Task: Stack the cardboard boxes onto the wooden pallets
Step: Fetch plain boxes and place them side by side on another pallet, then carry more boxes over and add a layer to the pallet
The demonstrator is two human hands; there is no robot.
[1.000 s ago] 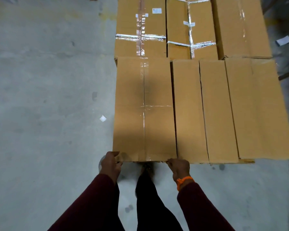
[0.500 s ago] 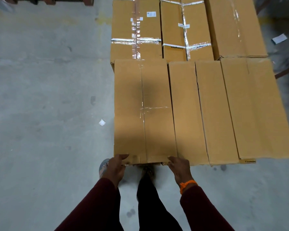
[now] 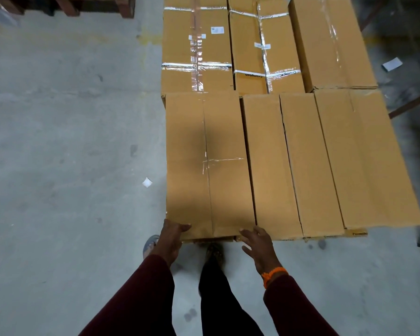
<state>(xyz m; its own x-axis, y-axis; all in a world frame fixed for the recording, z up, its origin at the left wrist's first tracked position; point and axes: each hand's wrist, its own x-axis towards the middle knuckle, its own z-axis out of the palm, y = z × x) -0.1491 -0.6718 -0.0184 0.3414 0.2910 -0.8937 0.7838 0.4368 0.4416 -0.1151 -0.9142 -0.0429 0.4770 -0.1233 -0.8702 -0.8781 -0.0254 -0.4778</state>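
A warehouse, shown by the bare, stained concrete floor (image 3: pixel 58 141), taped cardboard boxes (image 3: pixel 308 161) laid in close rows, and what may be a wooden pallet (image 3: pixel 68 6) at the far edge.

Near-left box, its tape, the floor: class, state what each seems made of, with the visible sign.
Near-left box: brown cardboard, matt; folded flaps meet at a centre seam. Tape: probably clear plastic film, glossy; it glints. Floor: likely concrete, dull grey, mottled and stained.
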